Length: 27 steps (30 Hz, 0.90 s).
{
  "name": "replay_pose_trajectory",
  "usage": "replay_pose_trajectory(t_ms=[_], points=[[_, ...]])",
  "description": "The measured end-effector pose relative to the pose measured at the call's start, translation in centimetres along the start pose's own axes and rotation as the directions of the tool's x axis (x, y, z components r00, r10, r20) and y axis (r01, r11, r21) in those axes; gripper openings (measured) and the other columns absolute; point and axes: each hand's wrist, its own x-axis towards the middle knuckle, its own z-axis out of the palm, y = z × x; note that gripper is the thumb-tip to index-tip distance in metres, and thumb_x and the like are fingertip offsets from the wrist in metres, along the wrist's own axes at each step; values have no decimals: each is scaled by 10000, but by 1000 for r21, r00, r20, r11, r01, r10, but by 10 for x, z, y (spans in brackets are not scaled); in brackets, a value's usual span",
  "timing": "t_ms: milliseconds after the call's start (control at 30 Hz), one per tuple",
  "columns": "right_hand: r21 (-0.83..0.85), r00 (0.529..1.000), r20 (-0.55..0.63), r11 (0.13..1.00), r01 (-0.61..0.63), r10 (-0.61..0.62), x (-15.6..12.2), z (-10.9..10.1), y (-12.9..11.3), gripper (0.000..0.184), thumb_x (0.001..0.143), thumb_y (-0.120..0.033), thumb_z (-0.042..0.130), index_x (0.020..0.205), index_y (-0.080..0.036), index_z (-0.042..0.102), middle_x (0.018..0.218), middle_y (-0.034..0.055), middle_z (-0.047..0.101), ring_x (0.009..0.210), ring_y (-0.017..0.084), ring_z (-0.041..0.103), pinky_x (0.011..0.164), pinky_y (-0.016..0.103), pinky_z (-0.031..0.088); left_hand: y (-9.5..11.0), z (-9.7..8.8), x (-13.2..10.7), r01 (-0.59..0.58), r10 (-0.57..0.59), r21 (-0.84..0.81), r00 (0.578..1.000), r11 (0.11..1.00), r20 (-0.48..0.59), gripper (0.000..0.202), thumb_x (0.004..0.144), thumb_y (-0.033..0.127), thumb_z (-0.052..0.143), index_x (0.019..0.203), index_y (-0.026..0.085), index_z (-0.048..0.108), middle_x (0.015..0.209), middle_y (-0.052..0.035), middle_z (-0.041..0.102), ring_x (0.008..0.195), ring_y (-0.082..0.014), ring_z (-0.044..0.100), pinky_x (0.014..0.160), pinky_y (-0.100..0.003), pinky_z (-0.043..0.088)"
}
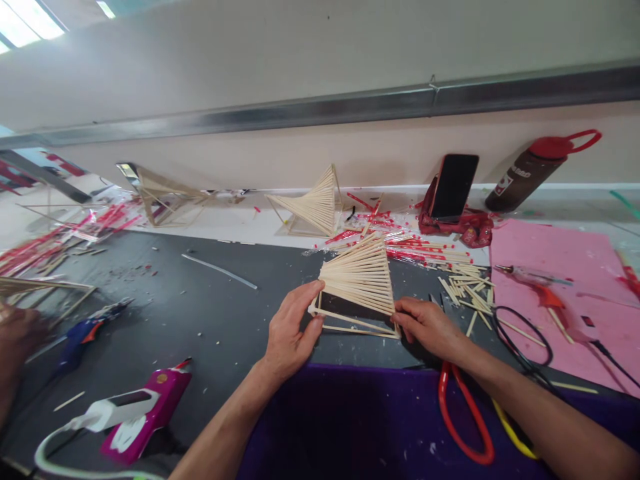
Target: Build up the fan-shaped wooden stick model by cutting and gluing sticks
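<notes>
A model made of pale wooden sticks (357,273) is in front of me, its sticks fanned side by side in a twisted surface above a thin stick frame. My left hand (295,323) pinches the frame's left corner between thumb and fingers. At the right corner, the fingers of my right hand (427,327) close on the frame's edge. Just below my right wrist lie red-handled scissors (463,417), with their blades partly hidden under the hand. A similar finished-looking stick model (317,203) stands behind, by the wall.
Cut stick pieces (467,293) and red-tipped wrapped sticks (400,243) lie to the right. A pink glue gun (565,307) rests on pink paper (550,247). Behind are a phone (454,187) and a bottle (527,170). Leftward are a blue glue gun (83,337), a power strip (150,413) and another person's hand (23,333).
</notes>
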Motion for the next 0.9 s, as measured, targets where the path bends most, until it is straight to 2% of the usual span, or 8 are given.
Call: replay_pose_trajectory(t_ms=[133, 267, 367, 467, 533, 600, 733, 900], points=[[-6, 1000, -2, 1000, -11, 11, -1, -1, -1, 243, 877, -220, 442, 646, -193, 512, 546, -36, 496, 580, 130, 528, 609, 241, 369, 2, 0, 0, -6, 6, -17, 1000, 1000, 6, 510, 816, 110, 511, 1306, 221, 422, 1243, -86, 550, 1167, -205, 493, 975, -379, 438], [76, 995, 50, 993, -91, 87, -4, -2, -1, 142, 840, -256, 486, 741, -186, 561, 675, -24, 551, 511, 107, 538, 519, 225, 377, 4, 0, -1, 22, -22, -6, 997, 1000, -70, 573, 785, 142, 581, 1321, 211, 392, 1335, -115, 455, 1191, -225, 470, 940, -364, 459], [105, 993, 61, 989, -105, 99, -5, 0, 0, 111, 822, -246, 491, 752, -191, 558, 689, -21, 572, 509, 110, 542, 509, 221, 388, 3, -2, -4, 179, -179, 4, 981, 984, -76, 483, 747, 202, 638, 1204, 184, 483, 1151, -93, 560, 921, -168, 591, 699, -255, 514], [92, 996, 24, 992, -90, 89, -5, 3, 0, 120, 821, -219, 462, 737, -198, 545, 637, -32, 561, 497, 113, 536, 523, 226, 393, 0, -5, -9, 298, -299, 25, 952, 954, 70, 200, 766, 245, 623, 954, 183, 598, 808, -4, 617, 588, -88, 549, 518, -192, 436], [68, 997, -17, 995, -76, 78, -5, 6, -2, 111, 812, -208, 461, 731, -201, 536, 600, -41, 538, 494, 116, 533, 530, 230, 392, -2, -6, -12, 314, -312, 14, 936, 949, 161, 94, 812, 249, 570, 847, 189, 632, 665, 28, 599, 524, -75, 531, 515, -183, 417], [60, 996, -47, 996, -72, 74, -7, 8, -5, 93, 802, -206, 470, 724, -204, 521, 584, -46, 520, 495, 119, 529, 524, 231, 389, -2, -6, -14, 317, -308, -16, 931, 948, 196, 141, 847, 244, 521, 822, 197, 652, 619, 36, 608, 550, -80, 567, 561, -181, 429], [46, 997, -57, 998, -46, 49, -13, 14, -11, 89, 808, -202, 466, 740, -202, 523, 598, -42, 519, 514, 120, 527, 528, 234, 391, -5, -4, -17, 346, -332, -76, 930, 935, 156, 186, 875, 255, 481, 875, 207, 660, 694, 25, 669, 654, -102, 627, 643, -189, 458], [52, 1000, -13, 999, -5, 5, -20, 18, -18, 98, 805, -183, 473, 787, -195, 569, 682, -24, 556, 560, 116, 544, 547, 231, 411, -14, 1, -21, 394, -385, -126, 919, 910, 89, 203, 876, 278, 480, 923, 205, 663, 773, 14, 692, 665, -103, 635, 651, -191, 476]])
